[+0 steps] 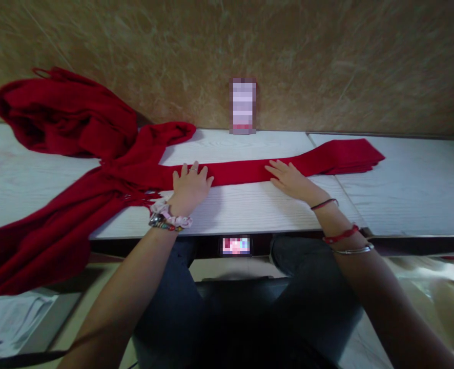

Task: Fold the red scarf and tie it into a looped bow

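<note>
A red scarf (236, 172) lies folded into a long narrow strip along the white tabletop. My left hand (191, 187) rests flat on its left part, fingers spread. On its right part lies my right hand (294, 180), also flat with the fingers apart. Beyond that hand the strip ends in several stacked layers. At the left, the strip meets a bunched heap of red cloth (77, 118) with fringes. A loose length of this red cloth (46, 236) hangs over the table's front edge. Whether heap and strip are one piece I cannot tell.
The white table (415, 195) runs along a brown marbled wall (327, 61). A blurred upright rectangle (243, 106) stands against the wall. Below the front edge, a small lit screen (235, 246) shows between my knees. At the lower left is a box (46, 320) with papers.
</note>
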The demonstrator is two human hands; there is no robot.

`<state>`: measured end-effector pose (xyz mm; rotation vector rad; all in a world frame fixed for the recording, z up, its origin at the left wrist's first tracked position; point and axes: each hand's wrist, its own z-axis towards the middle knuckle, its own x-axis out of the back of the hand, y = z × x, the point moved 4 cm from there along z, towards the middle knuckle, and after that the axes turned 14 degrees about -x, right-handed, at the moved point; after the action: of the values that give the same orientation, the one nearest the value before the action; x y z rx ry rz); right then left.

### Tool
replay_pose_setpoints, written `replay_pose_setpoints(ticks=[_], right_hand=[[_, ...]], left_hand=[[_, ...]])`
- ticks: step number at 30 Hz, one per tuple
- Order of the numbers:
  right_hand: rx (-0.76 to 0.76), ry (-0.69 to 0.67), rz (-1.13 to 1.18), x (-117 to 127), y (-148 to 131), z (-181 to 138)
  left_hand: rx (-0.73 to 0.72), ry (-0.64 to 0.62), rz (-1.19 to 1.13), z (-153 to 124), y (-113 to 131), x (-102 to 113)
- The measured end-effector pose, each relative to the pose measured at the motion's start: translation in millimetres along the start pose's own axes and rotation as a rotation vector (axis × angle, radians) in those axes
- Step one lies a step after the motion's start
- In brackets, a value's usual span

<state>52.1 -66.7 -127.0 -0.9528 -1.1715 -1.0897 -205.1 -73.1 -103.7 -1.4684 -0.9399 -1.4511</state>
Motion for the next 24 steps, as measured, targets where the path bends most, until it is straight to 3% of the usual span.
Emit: replay_pose_setpoints(ticks=[5,11,16,24], right_hand=[[0.126,0.046,0.013,6.4,-25.0,-2.8],[0.131,0.078,-0.010,14.2,-22.2,-4.4],[0.140,0.046,-0.050,10.0,-17.5,-2.1],[0.160,0.027,-0.024,12.1,-14.1,10.5]], left_hand=[[-0.183,0.084,-0.038,17.1,16.6,-2.9],[-0.455,0.054,-0.190,72.9,26.0,0.6],[-0.553,-0.096,-0.172,115.4,48.4,3.8],[-0.567,-0.327,-0.340,144.6,64.0,14.0]])
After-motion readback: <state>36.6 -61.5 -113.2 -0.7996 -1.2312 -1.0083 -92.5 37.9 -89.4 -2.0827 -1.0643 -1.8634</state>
